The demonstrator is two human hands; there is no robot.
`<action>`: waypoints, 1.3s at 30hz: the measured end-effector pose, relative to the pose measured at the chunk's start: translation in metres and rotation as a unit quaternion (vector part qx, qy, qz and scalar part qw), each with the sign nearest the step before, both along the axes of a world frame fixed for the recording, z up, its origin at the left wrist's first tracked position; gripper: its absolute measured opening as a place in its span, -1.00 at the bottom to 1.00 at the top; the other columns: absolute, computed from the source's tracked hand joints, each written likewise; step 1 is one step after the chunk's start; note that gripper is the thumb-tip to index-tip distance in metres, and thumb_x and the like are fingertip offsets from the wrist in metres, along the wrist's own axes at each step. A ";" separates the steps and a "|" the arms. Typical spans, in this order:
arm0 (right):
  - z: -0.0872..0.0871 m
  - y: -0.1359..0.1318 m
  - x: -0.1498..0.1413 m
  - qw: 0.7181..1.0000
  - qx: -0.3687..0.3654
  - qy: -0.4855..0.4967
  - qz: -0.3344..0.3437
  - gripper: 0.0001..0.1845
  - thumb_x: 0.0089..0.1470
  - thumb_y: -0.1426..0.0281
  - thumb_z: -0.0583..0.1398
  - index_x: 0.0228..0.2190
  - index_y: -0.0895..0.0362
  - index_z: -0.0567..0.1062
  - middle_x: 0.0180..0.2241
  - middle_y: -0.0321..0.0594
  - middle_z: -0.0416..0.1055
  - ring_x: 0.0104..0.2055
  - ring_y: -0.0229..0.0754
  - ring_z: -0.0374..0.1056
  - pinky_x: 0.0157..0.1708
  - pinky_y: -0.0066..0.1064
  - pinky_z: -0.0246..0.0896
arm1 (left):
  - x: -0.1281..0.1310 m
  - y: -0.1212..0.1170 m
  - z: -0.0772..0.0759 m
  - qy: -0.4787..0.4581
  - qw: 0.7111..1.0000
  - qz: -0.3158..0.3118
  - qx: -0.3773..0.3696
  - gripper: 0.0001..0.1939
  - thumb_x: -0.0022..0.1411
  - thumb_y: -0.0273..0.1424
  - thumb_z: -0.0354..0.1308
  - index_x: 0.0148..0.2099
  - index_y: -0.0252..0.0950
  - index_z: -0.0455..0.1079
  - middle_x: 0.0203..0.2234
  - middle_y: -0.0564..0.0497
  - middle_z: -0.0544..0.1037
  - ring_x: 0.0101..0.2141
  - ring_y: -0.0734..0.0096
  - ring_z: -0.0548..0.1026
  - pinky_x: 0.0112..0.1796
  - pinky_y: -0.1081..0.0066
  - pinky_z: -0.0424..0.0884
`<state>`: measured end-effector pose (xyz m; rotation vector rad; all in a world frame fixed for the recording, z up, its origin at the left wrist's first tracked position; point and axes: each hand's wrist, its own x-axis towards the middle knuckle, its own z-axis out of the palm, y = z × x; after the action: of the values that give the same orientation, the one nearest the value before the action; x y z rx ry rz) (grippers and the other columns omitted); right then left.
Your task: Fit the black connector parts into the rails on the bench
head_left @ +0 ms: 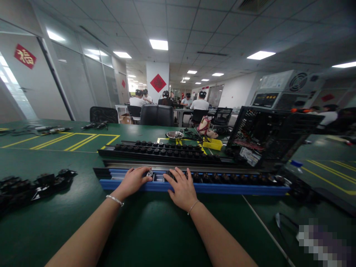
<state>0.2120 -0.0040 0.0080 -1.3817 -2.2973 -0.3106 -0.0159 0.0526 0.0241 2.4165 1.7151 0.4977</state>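
A long blue channel [239, 190] lies crosswise on the green table in front of me. Along its right part sits a row of black socket-like modules [215, 178]. My left hand [132, 181] is closed, thumb and fingers pinching a small black module [150, 174] with a lighter face at the channel's left part. To its right, my right hand [182, 187] rests over the channel with fingers spread. Its index fingertip is at another dark module [169, 174], mostly covered by the fingers. A bare stretch of channel shows between the two hands.
Behind the channel lie black strips [155, 150] with more modules. Loose black modules [46, 181] are piled at left. A metal bowl [175, 135], a yellow tray [213, 144] and an opened computer case [271, 137] stand farther back. Cables [286, 218] lie at right. Several people sit beyond.
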 end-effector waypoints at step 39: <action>-0.002 0.001 0.000 1.000 0.004 0.003 0.001 -0.41 0.01 0.24 0.15 0.10 -0.13 0.18 0.14 -0.27 0.16 0.24 -0.07 -0.11 0.20 0.05 -0.57 | -0.023 0.006 0.003 -0.015 0.999 -0.012 -0.030 -0.55 0.09 -0.17 0.03 0.04 -0.14 0.30 0.07 0.03 0.38 0.06 0.25 0.30 0.09 0.24 0.10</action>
<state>0.2118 -0.0033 0.0065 -1.3748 -2.2905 -0.3138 -0.0385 0.0582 0.0273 2.3734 1.6637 0.4697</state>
